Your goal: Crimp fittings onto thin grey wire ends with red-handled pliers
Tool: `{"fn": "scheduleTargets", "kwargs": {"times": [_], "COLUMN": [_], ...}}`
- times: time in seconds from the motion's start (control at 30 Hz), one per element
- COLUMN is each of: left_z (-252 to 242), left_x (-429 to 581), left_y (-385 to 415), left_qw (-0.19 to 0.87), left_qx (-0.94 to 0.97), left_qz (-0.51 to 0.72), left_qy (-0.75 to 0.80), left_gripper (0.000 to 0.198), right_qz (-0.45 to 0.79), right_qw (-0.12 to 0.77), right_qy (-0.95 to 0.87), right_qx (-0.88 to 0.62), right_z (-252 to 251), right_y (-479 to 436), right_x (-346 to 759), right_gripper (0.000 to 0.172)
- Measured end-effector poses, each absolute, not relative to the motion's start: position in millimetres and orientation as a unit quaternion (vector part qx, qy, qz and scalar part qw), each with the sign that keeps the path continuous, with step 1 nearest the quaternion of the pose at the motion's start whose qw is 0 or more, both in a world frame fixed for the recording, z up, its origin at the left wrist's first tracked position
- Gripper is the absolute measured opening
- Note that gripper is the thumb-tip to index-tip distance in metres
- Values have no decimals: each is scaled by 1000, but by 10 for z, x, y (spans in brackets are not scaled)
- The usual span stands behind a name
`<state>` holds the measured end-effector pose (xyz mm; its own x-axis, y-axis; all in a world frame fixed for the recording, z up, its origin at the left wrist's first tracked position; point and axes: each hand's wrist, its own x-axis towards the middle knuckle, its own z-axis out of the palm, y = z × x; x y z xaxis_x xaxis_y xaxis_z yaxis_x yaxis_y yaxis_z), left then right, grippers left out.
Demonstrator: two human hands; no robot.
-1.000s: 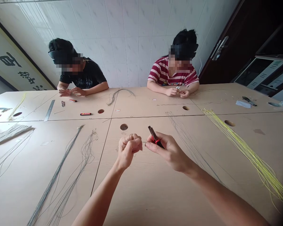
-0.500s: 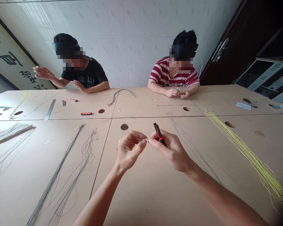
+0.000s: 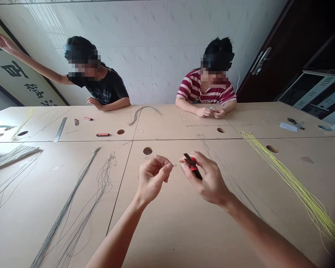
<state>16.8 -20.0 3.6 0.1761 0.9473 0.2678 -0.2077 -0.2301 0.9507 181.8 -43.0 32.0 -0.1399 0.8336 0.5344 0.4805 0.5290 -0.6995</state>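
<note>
My left hand (image 3: 154,176) is closed in a pinch above the middle of the table. From its fingertips pokes a tiny thin piece (image 3: 174,165) that seems to end in a small loop; its kind is too small to tell. Facing it across a short gap, my right hand (image 3: 208,176) is wrapped round a pair of small pliers (image 3: 194,168) with red and black handles. The dark jaws point up and to the left. The right thumb and forefinger are apart at their tips, and the palm hides part of the handles.
Thin grey cords (image 3: 231,178) and a yellow cord bundle (image 3: 290,186) lie to the right. Grey-green cord bundles (image 3: 72,197) spread on the left. A table hole (image 3: 147,150) is just beyond my hands. Two people sit opposite, one with an arm raised (image 3: 36,67).
My right hand has drawn slightly right, away from the left fingertips, and the pliers have tilted further left. The person at far left has stretched an arm up and outward.
</note>
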Motion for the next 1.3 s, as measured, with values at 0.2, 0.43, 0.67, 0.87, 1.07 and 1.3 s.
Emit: {"fn": "scheduleTargets", "kwargs": {"times": [0.2, 0.43, 0.67, 0.87, 1.07, 1.3], "left_z": [35, 36, 46, 45, 37, 8], "left_x": [184, 197, 198, 207, 200, 193], "left_y": [-201, -209, -197, -193, -181, -167], "left_qw": [528, 527, 518, 519, 519, 519], "left_qx": [564, 562, 573, 575, 579, 579], "left_qz": [544, 543, 549, 544, 541, 537], "left_qy": [328, 333, 318, 322, 322, 327], "left_gripper": [18, 17, 7, 8, 10, 13], "right_qz": [135, 139, 165, 168, 171, 175], "right_qw": [468, 459, 456, 455, 448, 446], "right_qy": [-768, -770, -758, -753, -754, -756], "right_qx": [-417, -422, -437, -445, -449, -445], "right_z": [285, 268, 276, 269, 264, 256], "right_y": [-420, -412, -415, -402, -393, -377], "right_x": [1800, 1801, 1800, 1797, 1801, 1804], "right_gripper": [8, 13, 16, 20, 19, 19]}}
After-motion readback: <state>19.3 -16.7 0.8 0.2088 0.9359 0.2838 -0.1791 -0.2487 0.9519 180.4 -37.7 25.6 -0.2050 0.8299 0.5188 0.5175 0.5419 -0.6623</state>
